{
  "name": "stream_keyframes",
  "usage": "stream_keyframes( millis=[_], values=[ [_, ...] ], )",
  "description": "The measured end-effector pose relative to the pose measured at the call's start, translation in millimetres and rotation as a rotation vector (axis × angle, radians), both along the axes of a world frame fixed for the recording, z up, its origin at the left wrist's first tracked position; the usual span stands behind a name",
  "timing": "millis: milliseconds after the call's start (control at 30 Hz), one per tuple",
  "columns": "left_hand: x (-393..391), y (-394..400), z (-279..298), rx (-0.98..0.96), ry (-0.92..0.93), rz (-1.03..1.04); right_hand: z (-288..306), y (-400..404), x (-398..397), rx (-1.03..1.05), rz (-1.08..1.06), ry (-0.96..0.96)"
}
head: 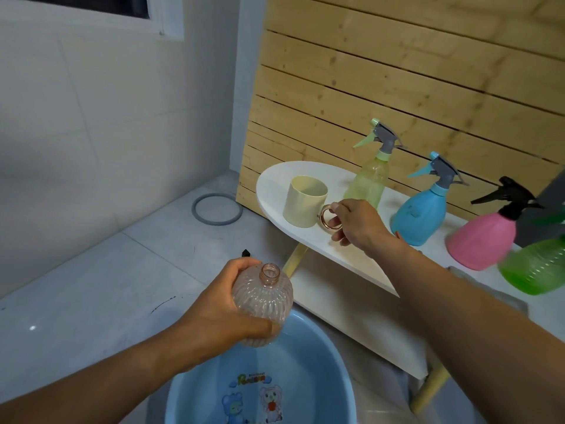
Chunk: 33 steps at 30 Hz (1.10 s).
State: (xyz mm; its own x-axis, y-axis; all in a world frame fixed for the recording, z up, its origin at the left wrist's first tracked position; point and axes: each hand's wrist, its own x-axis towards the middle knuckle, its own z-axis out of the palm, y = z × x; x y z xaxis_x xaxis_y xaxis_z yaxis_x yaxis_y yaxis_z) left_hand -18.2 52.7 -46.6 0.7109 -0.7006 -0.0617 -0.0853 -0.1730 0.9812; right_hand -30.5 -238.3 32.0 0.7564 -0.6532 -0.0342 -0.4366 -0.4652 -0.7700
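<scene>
My left hand [220,307] grips a clear pinkish ribbed bottle [264,304] with its cap off, neck pointing up, above a blue basin [308,362]. My right hand [356,223] reaches to a cream cup [302,200] on the white oval table [275,185]. Its thumb and fingers pinch the cup's copper ring handle [328,218]. The cup stands upright and looks empty.
Spray bottles line the table along a wooden slat wall: yellow-green [368,182], blue [420,215], pink [483,240], and a blurred green one [538,267] nearest. A grey ring [217,209] lies on the tiled floor. The basin holds water and has cartoon prints.
</scene>
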Motion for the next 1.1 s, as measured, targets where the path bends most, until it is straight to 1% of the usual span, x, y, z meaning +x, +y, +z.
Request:
stream_keyframes(
  millis=[133, 200, 300, 367, 500, 633, 767, 967, 1100],
  values=[
    [-1, 0, -1, 0.004, -0.005, -0.002, 5, 5, -11, -0.066, -0.013, -0.039],
    [-1, -1, -1, 0.002, -0.009, -0.005, 8, 4, -20, -0.18, -0.048, -0.057],
    [-1, -1, -1, -0.003, -0.013, -0.012, 16, -14, -46, -0.442, -0.194, -0.044],
    [0, -1, -2, -0.009, -0.015, -0.015, 17, -36, -69, -0.505, -0.277, 0.016],
    [-2, -7, 0, -0.021, -0.022, -0.015, 6, -66, -97, -0.475, -0.378, 0.225],
    [-6, -18, 3, -0.032, -0.021, 0.0, -8, -69, -105, -0.355, -0.394, 0.352],
    [-11, -27, 6, -0.039, -0.025, 0.002, -29, -68, -107, -0.249, -0.389, 0.437],
    [-15, -32, 9, -0.037, -0.024, 0.0, -39, -67, -106, -0.273, -0.368, 0.457],
    [-16, -32, 9, -0.034, -0.023, 0.009, -39, -68, -106, -0.274, -0.341, 0.421]
  ],
)
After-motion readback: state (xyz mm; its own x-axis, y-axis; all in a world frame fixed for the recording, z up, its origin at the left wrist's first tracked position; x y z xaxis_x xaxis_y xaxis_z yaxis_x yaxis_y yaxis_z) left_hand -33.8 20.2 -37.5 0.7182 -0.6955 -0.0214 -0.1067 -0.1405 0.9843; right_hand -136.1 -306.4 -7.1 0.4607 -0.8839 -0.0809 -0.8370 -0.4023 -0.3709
